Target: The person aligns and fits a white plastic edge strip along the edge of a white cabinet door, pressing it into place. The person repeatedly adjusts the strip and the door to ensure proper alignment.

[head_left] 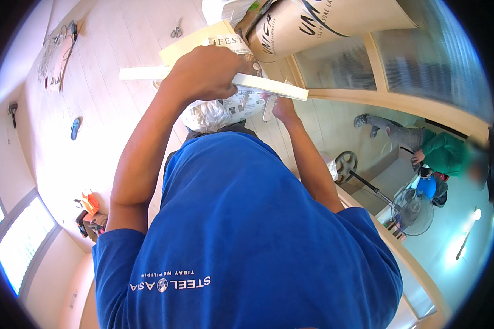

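My left hand (208, 71) is closed over a long, narrow white strip (271, 86), which lies crosswise in front of me. Under the strip's right part, my right hand (282, 108) is closed around a thin, pale flat piece (269, 108); its kind does not show clearly. Printed newspaper (241, 104) and crumpled clear plastic (207, 115) sit beneath the strip, close to my body. Beyond my left hand lies a tan paper sheet (195, 43), partly covered by another printed sheet.
Scissors (176, 28) lie on the pale floor ahead, and a blue slipper (75, 128) is to the left. A large brown paper sheet (335, 24) leans by a wood-framed glass panel (335, 66). On the right are a standing fan (411, 212) and a person in green (444, 153).
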Available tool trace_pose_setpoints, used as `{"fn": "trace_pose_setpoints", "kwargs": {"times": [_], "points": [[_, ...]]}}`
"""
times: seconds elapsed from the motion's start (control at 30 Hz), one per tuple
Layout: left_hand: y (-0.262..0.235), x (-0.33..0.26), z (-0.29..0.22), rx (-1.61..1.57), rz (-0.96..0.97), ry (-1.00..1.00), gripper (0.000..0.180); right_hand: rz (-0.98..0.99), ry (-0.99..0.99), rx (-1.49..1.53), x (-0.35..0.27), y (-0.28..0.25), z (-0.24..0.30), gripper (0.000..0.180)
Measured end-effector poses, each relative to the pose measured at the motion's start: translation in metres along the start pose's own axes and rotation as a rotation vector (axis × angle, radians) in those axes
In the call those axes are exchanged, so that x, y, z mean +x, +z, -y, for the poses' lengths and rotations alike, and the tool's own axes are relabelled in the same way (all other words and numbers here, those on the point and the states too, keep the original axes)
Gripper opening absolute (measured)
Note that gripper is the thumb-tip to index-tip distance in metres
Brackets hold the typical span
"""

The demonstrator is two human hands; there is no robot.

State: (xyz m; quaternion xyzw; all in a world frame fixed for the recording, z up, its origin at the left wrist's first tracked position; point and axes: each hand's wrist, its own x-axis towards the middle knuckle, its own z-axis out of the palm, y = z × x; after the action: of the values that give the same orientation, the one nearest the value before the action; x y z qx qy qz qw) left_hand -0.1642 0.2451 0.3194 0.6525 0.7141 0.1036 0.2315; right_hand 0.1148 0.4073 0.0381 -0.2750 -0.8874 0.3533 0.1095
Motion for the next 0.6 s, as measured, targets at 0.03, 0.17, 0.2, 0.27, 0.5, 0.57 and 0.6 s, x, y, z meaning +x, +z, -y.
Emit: {"fn": "trace_pose_setpoints", "kwargs": {"times": [0.03, 0.17, 0.2, 0.27, 0.5, 0.57, 0.6], "points": [[0.0, 0.0, -0.001, -0.001, 0.004, -0.003, 0.038, -0.013, -0.006, 0.007, 0.0, -0.004, 0.004, 0.032], [0.003, 0.0, -0.001, 0.018, 0.028, -0.032, 0.038, 0.106, 0.121, -0.129, 0.0, -0.042, 0.054, 0.036], [0.003, 0.001, 0.0, 0.024, 0.039, -0.038, 0.039, 0.118, 0.126, -0.125, -0.001, -0.05, 0.06, 0.037], [-0.001, 0.001, -0.003, 0.023, 0.045, -0.021, 0.039, 0.057, 0.171, 0.164, -0.008, -0.068, 0.073, 0.037], [-0.008, 0.003, -0.007, 0.045, 0.101, -0.045, 0.038, -0.057, 0.094, 1.168, -0.017, -0.146, 0.129, 0.031], [-0.006, 0.004, -0.004, 0.055, 0.065, -0.009, 0.038, -0.058, 0.078, 1.195, -0.013, -0.139, 0.137, 0.029], [-0.006, 0.004, -0.005, 0.055, 0.069, -0.005, 0.038, -0.069, 0.051, 1.236, -0.011, -0.133, 0.135, 0.026]]}}
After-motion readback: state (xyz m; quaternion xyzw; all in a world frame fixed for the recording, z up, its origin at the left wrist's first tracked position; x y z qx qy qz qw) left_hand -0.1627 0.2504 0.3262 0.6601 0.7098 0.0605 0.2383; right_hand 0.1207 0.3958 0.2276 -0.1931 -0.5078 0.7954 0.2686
